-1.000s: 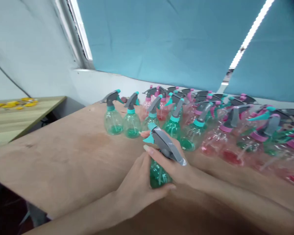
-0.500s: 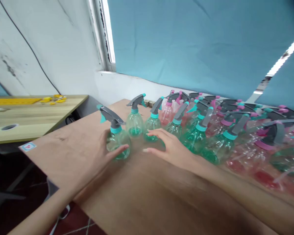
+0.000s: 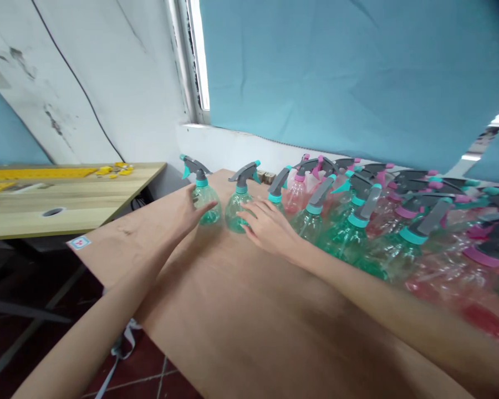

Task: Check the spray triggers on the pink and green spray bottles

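At the far left of the brown board table stands an upright spray bottle (image 3: 211,194) with clear green body, turquoise collar and grey trigger head. My left hand (image 3: 187,213) is closed round its left side, thumb across the front. Just right of it is a similar green spray bottle (image 3: 233,208). My right hand (image 3: 270,227) reaches to that bottle's right side, fingers apart and bent slightly, the tips at or against it; firm contact cannot be made out. Behind this hand another green spray bottle (image 3: 276,191) is partly hidden.
Several green and pink spray bottles (image 3: 355,227) crowd the right side of the brown table (image 3: 216,310). A blue sheet (image 3: 316,72) covers the window behind. On the left stands a pale wooden desk (image 3: 79,210) with yellow pieces (image 3: 112,169) and a round hole.
My left hand has moved away from me with its spray bottle, which now stands beside the second one. My right hand has moved left and forward to that second bottle. The view has shifted left.
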A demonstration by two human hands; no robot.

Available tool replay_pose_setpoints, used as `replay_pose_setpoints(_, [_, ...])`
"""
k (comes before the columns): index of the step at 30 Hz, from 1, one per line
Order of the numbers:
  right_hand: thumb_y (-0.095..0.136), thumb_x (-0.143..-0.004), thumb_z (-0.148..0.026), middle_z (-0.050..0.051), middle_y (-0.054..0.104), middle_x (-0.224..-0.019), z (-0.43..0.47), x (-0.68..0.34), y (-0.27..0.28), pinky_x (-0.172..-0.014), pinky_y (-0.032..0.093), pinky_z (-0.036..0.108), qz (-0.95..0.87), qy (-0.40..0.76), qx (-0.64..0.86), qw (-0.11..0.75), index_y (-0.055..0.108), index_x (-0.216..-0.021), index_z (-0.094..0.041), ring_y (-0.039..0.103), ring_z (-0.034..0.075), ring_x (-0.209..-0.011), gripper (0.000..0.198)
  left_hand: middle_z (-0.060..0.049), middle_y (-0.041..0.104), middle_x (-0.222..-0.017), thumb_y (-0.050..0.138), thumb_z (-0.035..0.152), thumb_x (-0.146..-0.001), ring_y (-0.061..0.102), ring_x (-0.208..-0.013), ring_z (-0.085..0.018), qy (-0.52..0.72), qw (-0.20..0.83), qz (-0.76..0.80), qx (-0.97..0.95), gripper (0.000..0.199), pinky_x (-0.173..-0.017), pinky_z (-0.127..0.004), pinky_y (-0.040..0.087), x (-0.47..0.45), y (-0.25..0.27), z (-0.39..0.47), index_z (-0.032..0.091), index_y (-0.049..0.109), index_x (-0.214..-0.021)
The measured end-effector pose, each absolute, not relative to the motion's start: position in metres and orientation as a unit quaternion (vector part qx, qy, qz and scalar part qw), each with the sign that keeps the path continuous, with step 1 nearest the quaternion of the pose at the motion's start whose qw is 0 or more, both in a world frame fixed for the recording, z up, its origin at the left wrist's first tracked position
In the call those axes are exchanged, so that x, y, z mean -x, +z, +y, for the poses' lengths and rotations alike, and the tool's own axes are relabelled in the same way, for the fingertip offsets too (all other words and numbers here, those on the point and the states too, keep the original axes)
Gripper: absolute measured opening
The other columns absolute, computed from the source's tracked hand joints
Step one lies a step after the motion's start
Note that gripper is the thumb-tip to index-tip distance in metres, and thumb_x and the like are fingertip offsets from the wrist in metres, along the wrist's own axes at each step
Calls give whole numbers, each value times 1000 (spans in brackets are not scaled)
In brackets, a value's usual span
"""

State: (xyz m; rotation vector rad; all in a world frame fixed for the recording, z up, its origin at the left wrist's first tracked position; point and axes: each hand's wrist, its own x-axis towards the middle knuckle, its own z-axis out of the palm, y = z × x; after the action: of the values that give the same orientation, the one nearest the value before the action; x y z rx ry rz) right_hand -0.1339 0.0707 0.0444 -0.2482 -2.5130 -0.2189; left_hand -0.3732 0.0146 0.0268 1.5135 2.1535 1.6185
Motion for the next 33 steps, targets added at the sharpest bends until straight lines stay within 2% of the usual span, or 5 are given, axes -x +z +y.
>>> replay_pose_setpoints(3, [49,-92,-14,21,57,-135,77,137,41,-113,27,52,-944,-130,110,283,62,-120,-5,51,31,-125,32,-12,59,-125,76,38,-72,55,-118,-32,530,40,690,-491,65,-101,-48,43,373,23,24,20,46,-127])
replay_pose_setpoints(8, [54,-92,-22,25,46,-144,80,135,38,-111,28,54,-939,-177,141,259,53,-132,-1,44,36,-131,45,-11,57,-127,75,37,-73,55,-119,-30,541,65,675,-497,69,-102,-47,43,368,19,34,21,41,-131])
replay_pose_setpoints(17, [54,-91,-22,27,49,-140,84,129,25,-115,21,55,-932,-209,165,247,49,-135,2,45,35,-131,50,-12,54,-132,73,40,-75,51,-124,-31,540,99,660,-513,70,-103,-48,43,364,17,39,22,38,-134])
replay_pose_setpoints(21, [51,-90,-16,24,52,-139,86,124,23,-114,24,57,-929,-217,170,246,51,-134,-3,47,34,-129,45,-14,55,-130,74,42,-74,52,-124,-32,539,116,648,-525,74,-102,-50,43,365,14,42,19,38,-134])
replay_pose_setpoints(33, [51,-88,-10,26,52,-138,91,96,20,-114,22,58,-931,-216,172,238,49,-135,0,48,35,-128,48,-13,56,-130,74,41,-76,53,-123,-32,540,148,612,-559,73,-101,-50,45,350,9,54,18,39,-135])
